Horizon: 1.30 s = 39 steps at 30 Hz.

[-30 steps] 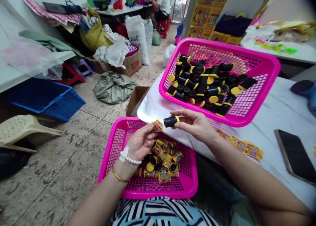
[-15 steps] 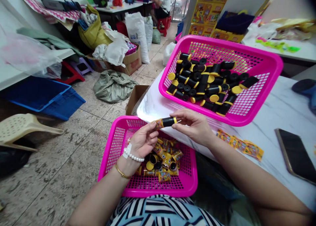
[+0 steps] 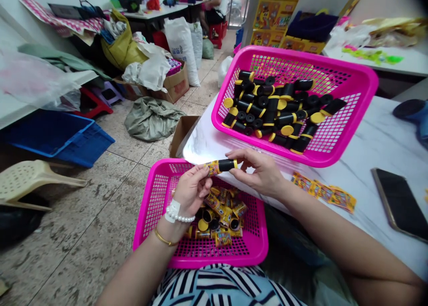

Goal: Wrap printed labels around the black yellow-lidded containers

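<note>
Between my hands lies a small black canister (image 3: 227, 165) with a yellow cap, a yellow printed sleeve (image 3: 213, 168) around its left part. My left hand (image 3: 191, 188), wearing a pearl bracelet, pinches the sleeved end between thumb and fingers. At the capped end, the thumb and fingertips of my right hand (image 3: 261, 172) hold the yellow rim. Below my hands, a pink basket (image 3: 152, 208) contains several sleeved canisters (image 3: 225, 214). Beyond my right hand, a second pink basket (image 3: 354, 132) on the table holds many bare black canisters (image 3: 272, 110) with yellow caps.
Flat printed sleeves (image 3: 323, 191) and a phone (image 3: 399, 201) lie on the marbled white table (image 3: 364, 150). To the left are a blue crate (image 3: 83, 139), a cream stool (image 3: 30, 179) and a crumpled sack (image 3: 152, 119) on the floor. A person (image 3: 217, 5) sits far back.
The view has shifted slightly. My hands keep hold of the canister at its two ends, and the sleeve looks much the same on it.
</note>
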Motion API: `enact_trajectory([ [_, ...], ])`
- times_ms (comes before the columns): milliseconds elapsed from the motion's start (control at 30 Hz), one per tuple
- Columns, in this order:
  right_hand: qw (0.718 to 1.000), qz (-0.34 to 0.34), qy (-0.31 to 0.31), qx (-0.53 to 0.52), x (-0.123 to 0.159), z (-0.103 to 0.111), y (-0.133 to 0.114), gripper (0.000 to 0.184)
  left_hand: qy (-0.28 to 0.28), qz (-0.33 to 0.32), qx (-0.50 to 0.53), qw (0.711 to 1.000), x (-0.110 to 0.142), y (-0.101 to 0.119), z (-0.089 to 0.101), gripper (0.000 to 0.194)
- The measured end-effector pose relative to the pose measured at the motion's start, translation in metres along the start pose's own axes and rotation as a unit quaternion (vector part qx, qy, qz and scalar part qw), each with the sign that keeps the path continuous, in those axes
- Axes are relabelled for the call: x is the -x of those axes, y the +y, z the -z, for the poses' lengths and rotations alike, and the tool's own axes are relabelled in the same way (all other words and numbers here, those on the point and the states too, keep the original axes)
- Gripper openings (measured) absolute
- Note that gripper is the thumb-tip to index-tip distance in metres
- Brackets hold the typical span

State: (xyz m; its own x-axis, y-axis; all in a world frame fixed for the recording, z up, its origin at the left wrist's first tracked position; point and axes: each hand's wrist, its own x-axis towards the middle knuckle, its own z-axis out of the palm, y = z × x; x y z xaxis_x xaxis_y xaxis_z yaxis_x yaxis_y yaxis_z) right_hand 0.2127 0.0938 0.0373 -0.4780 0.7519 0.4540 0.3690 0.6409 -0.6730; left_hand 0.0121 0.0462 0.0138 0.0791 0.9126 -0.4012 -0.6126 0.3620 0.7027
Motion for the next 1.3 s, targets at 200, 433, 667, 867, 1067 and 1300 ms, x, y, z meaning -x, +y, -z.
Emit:
enact_trajectory([
  [200, 0.999, 0.044, -0.012, 0.007, 0.0, -0.002, 0.0, 0.022, -0.015, 0.056, 0.073, 0.996, -0.006, 0.0, 0.006, 0.026],
  [433, 0.999, -0.005, -0.051, -0.001, 0.004, -0.003, 0.0, 0.022, 0.007, 0.003, 0.026, 1.0, -0.003, -0.007, 0.006, 0.025],
  [667, 0.997, -0.014, -0.061, -0.046, 0.005, -0.006, -0.002, 0.018, 0.004, 0.017, 0.012, 1.0, -0.001, -0.006, 0.007, 0.026],
  [867, 0.986, -0.027, -0.063, -0.15, 0.006, -0.005, -0.001, 0.025, 0.021, -0.009, -0.024, 0.999, 0.015, -0.002, 0.0, 0.028],
  [1067, 0.982, -0.02, -0.055, -0.182, 0.004, 0.0, -0.001, 0.027, 0.014, -0.06, -0.075, 0.995, 0.02, 0.015, 0.004, 0.047],
  [1300, 0.987, 0.116, -0.05, -0.102, 0.001, 0.0, 0.002, 0.029, -0.118, -0.039, -0.243, 0.962, 0.003, 0.031, 0.008, 0.029],
])
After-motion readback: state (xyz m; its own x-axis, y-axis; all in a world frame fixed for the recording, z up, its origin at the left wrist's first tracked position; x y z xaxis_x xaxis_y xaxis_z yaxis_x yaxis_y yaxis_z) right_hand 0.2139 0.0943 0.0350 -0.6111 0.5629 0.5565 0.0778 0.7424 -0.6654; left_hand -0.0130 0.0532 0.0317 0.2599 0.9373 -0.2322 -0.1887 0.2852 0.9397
